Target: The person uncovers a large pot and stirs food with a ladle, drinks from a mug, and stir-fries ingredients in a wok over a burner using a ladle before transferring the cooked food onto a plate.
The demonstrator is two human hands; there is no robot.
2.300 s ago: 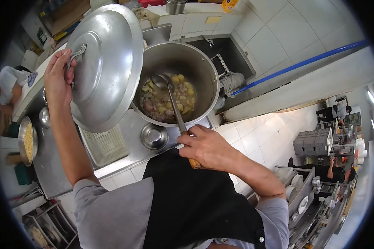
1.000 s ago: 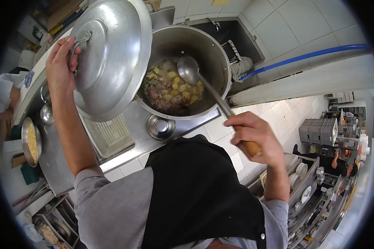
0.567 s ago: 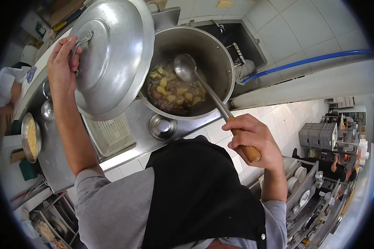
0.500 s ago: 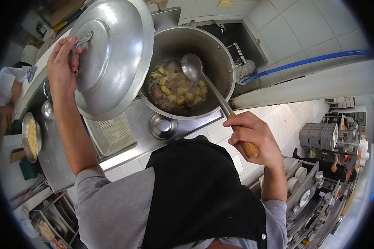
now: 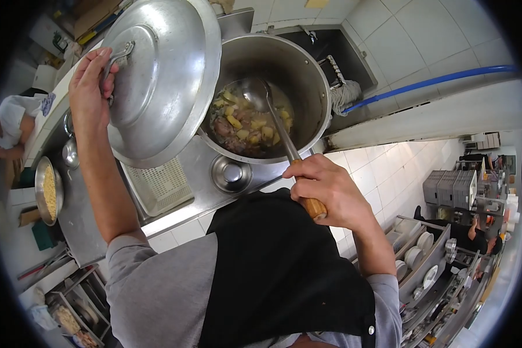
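Seemingly mid-work: lid (image 5: 168, 78) off, at left, left hand (image 5: 91, 78) clamped on it; right hand (image 5: 333, 191) gripping ladle (image 5: 279, 124), far end at stew (image 5: 238, 132); stew still in uncovered pot (image 5: 308, 87).

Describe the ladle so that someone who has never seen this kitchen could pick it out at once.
Find the big metal pot at the top centre, with chunky food inside. The ladle runs from inside it over the near rim to the right hand. Its wooden handle sets it apart from the all-metal lid in the left hand.
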